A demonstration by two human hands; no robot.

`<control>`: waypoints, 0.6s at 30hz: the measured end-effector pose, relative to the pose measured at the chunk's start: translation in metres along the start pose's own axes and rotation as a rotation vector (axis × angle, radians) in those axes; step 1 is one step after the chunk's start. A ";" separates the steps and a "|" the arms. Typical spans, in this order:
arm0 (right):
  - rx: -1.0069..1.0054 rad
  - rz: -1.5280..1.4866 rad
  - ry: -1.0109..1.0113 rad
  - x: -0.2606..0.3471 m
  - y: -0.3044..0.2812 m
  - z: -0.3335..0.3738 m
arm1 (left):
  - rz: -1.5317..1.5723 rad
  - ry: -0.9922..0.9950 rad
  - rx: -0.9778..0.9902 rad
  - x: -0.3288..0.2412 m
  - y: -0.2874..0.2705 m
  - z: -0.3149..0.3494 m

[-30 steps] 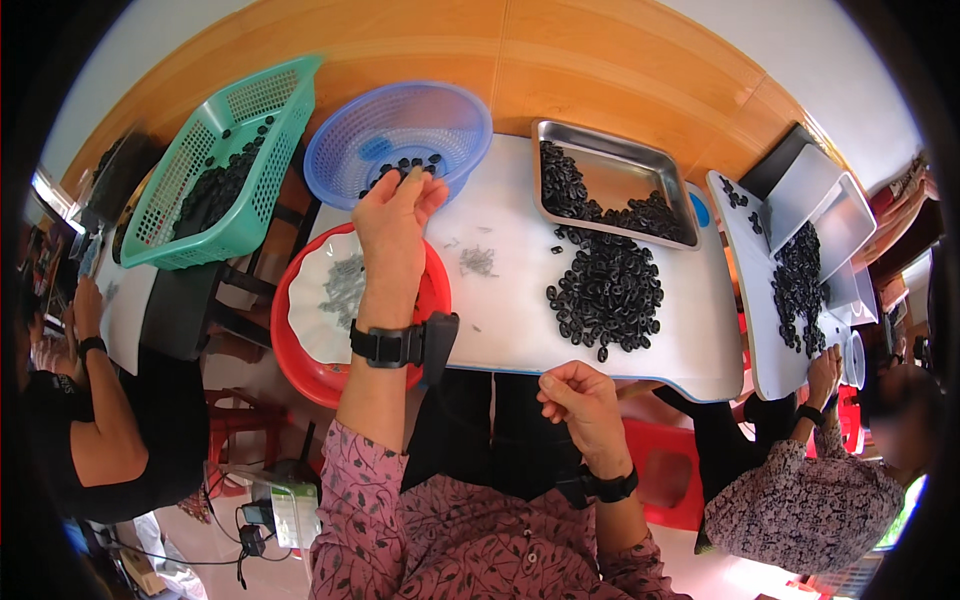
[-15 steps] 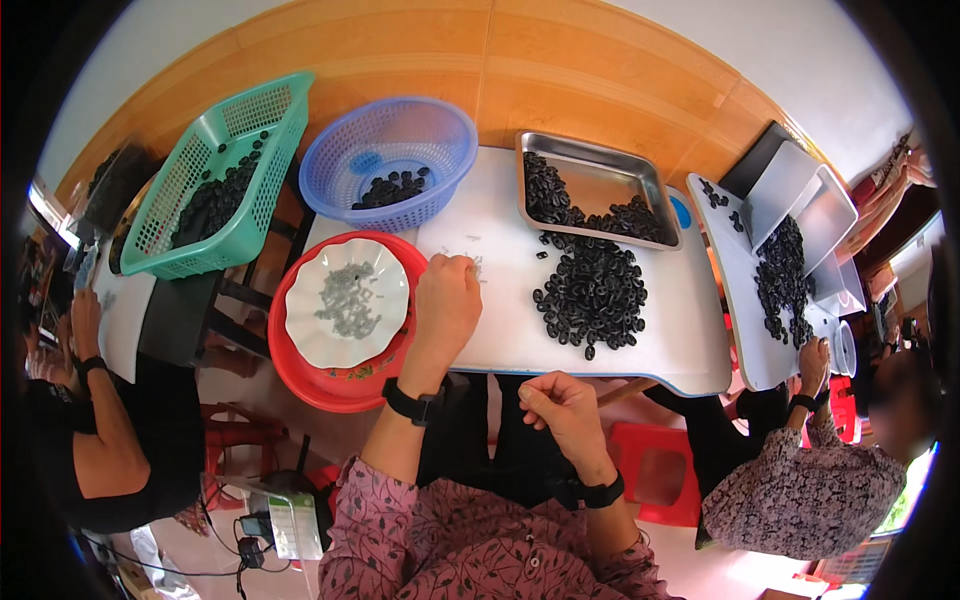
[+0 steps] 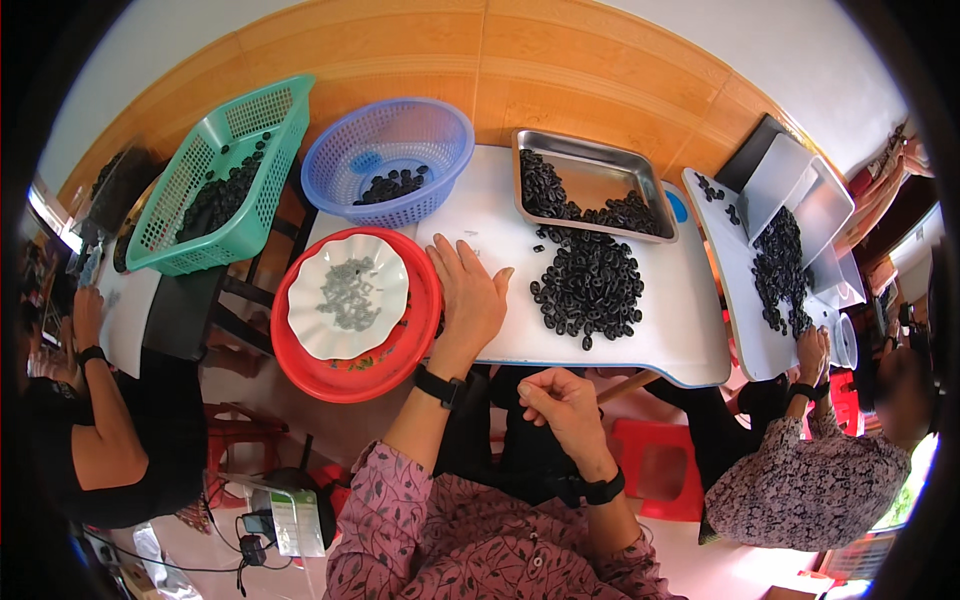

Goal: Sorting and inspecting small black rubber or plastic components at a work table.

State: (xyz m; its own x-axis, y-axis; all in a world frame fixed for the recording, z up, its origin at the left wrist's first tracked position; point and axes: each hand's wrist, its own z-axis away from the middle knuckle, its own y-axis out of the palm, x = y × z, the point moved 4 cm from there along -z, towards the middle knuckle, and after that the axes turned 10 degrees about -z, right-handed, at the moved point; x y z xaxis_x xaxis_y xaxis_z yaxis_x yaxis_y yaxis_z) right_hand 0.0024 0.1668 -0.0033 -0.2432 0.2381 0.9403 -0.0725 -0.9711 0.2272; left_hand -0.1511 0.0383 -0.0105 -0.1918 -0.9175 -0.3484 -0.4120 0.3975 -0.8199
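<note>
My left hand (image 3: pixel 468 300) is over the white table (image 3: pixel 503 225), palm down, with its fingers stretched out and thumb apart. It is beside a red round basin (image 3: pixel 285 362) that carries a white wavy-edged plate (image 3: pixel 298 325). Small clear pieces (image 3: pixel 347 293) are heaped on that plate. A few faint ones seem to lie on the table past my fingertips. Nearer to me, in front of the table edge, my right hand (image 3: pixel 563 408) is pinched closed; what its fingertips hold, if anything, is too small to make out. A pile of small black oval pieces (image 3: pixel 588 285) lies right of my left hand.
A metal tray (image 3: pixel 665 215) with more black pieces stands behind the pile. Left of it are a blue perforated basin (image 3: pixel 330 185) and a green basket (image 3: pixel 215 250), both holding black pieces. One person works at each side; the right one has another table (image 3: pixel 745 350) with black pieces.
My left hand has opened from a closed grip and turned flat over the table, shifting slightly to the right. The right hand stays pinched in about the same place.
</note>
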 end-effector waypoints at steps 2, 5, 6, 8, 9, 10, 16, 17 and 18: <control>0.012 -0.027 0.002 -0.003 0.002 0.000 | -0.037 -0.013 0.014 -0.001 0.000 -0.006; 0.028 -0.046 0.006 -0.003 0.001 0.000 | 0.001 -0.022 0.083 0.000 0.006 -0.014; 0.034 -0.041 0.010 -0.003 0.003 0.000 | -0.066 -0.035 0.058 0.005 0.010 -0.018; 0.032 -0.024 0.015 -0.002 0.002 -0.001 | -0.134 -0.049 0.035 0.008 0.013 -0.020; 0.024 -0.007 0.020 -0.002 0.001 -0.001 | -0.134 -0.067 0.035 0.006 0.013 -0.021; 0.024 -0.008 0.022 -0.003 0.000 -0.001 | -0.134 -0.087 0.035 0.005 0.012 -0.021; 0.036 -0.037 0.023 -0.008 -0.007 -0.003 | -0.032 -0.002 0.078 -0.012 -0.002 -0.007; 0.035 -0.027 0.026 -0.009 -0.007 -0.004 | -0.036 -0.005 0.077 -0.015 -0.002 -0.003; 0.035 -0.016 0.029 -0.009 -0.007 -0.005 | 0.041 0.022 0.060 -0.020 -0.003 0.001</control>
State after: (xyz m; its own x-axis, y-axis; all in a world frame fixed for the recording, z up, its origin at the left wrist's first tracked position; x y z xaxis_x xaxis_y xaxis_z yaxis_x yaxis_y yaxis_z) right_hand 0.0003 0.1712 -0.0147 -0.2703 0.2533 0.9289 -0.0431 -0.9670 0.2511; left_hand -0.1453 0.0554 -0.0021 -0.2274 -0.8998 -0.3723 -0.3495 0.4323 -0.8313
